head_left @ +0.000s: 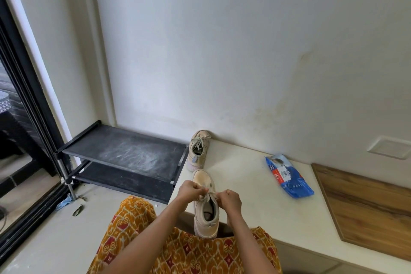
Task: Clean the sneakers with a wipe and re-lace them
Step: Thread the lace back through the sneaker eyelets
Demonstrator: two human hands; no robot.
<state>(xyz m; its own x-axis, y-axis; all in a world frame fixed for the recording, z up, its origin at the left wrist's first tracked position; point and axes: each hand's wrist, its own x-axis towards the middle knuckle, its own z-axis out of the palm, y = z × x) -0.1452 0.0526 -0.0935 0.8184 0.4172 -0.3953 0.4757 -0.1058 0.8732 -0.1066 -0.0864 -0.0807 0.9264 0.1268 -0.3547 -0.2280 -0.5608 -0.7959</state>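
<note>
On the left stands a dark shoe rack [120, 151], and just right of it, far back by the wall, sits one laced sneaker [198, 150] on the white bench [249, 182]. Nearer, the left hand [189, 191] and right hand [231, 199] each pinch the laces [208, 194] of the other sneaker [205, 207], which stands at the bench's near edge. A blue wipe pack [288, 176] lies on the bench to the right.

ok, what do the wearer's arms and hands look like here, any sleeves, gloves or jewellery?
Both forearms are bare as far as the frame shows: no sleeves, no gloves. The left hand and right hand show no visible rings, watch or bangles. Below the arms is an orange garment patterned in red and cream.
</note>
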